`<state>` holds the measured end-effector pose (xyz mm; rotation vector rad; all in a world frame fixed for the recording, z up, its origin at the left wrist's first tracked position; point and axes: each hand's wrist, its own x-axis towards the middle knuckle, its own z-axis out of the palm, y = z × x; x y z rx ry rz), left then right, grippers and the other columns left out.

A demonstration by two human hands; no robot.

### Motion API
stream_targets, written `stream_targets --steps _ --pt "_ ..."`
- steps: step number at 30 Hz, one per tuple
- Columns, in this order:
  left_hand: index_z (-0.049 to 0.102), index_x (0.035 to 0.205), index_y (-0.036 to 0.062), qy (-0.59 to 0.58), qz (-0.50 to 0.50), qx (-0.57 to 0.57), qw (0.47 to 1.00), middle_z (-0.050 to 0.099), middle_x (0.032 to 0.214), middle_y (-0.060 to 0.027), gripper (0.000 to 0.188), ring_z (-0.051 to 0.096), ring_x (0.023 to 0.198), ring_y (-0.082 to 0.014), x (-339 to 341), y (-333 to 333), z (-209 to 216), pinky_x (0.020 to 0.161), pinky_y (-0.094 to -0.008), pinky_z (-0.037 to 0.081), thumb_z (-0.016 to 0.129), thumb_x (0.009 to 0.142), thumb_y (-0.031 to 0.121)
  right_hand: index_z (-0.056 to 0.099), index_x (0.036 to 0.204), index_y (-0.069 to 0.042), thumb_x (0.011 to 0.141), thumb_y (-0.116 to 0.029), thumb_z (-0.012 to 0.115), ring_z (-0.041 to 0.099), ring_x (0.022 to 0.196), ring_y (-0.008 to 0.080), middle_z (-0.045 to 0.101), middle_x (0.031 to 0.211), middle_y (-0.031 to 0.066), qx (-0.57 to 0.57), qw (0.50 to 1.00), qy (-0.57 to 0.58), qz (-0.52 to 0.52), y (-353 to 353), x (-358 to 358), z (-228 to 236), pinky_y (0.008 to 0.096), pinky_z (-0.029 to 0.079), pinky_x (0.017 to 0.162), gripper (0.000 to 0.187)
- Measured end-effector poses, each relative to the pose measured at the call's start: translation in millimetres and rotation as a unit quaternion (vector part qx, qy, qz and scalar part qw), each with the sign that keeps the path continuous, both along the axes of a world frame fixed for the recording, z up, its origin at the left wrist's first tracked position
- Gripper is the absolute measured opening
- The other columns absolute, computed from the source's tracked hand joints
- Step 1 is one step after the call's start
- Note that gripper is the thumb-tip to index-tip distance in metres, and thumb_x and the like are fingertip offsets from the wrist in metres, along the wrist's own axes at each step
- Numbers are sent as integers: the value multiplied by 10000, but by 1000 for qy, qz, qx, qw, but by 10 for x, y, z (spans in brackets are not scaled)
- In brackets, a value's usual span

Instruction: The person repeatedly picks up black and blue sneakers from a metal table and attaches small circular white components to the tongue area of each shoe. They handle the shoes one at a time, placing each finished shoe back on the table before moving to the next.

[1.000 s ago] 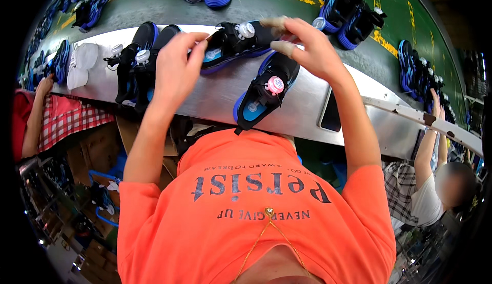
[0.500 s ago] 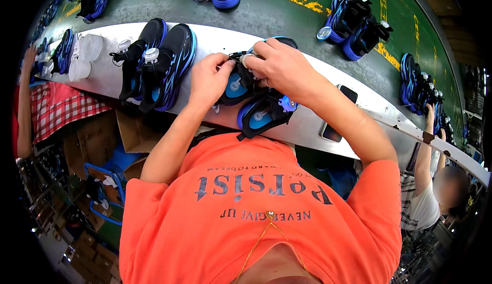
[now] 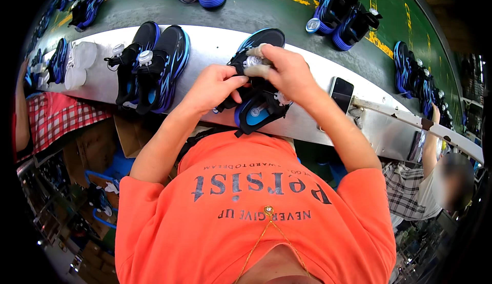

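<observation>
A black and blue sneaker (image 3: 271,37) lies in front of me on the metal bench, its toe pointing away. My right hand (image 3: 287,71), with pale finger covers on thumb and forefinger, closes on a clear round dial (image 3: 252,62) at its tongue. Against the left side of the same sneaker, my left hand (image 3: 218,86) has its fingers pinched together at the black collar; what exactly lies between them is hidden. Nearer to me sits a second sneaker (image 3: 259,115) with a blue insole, partly covered by my right hand.
A pair of sneakers (image 3: 163,68) with white dials stands left on the bench (image 3: 205,45), beyond it clear plastic pieces (image 3: 77,71). To the right lie a phone (image 3: 341,93) and a metal rail (image 3: 400,114). More sneakers (image 3: 346,17) stand across the bench. Co-workers are at both sides.
My right hand has shifted from thin black laces to the clear dial. My left hand has moved slightly down the sneaker, and more of its toe shows. The whole view has shifted a little.
</observation>
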<state>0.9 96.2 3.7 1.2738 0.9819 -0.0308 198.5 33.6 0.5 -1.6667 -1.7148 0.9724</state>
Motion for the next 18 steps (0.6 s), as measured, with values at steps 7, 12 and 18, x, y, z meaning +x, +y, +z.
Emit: stream_targets --steps 7,12,18 --pt "704 1004 -19 -19 26 -18 999 704 889 -31 226 622 639 -83 -21 -52 -22 641 -213 455 593 945 169 657 1054 -96 798 -238 745 615 699 267 618 789 110 -25 999 33 32 39 107 207 356 492 645 306" --pt "697 1020 -23 -46 36 -27 998 708 910 -45 227 627 639 -91 13 -53 22 645 -223 466 600 944 167 668 1151 -130 806 -243 743 572 707 180 576 761 59 -20 1000 -18 -4 29 75 155 315 476 672 370" --pt "700 999 -27 -46 47 -27 997 709 906 -52 224 626 636 -92 43 -105 40 631 -222 460 601 942 165 669 1162 -119 796 -202 753 511 666 121 592 822 41 -108 992 -4 -71 -4 9 237 280 449 631 384"
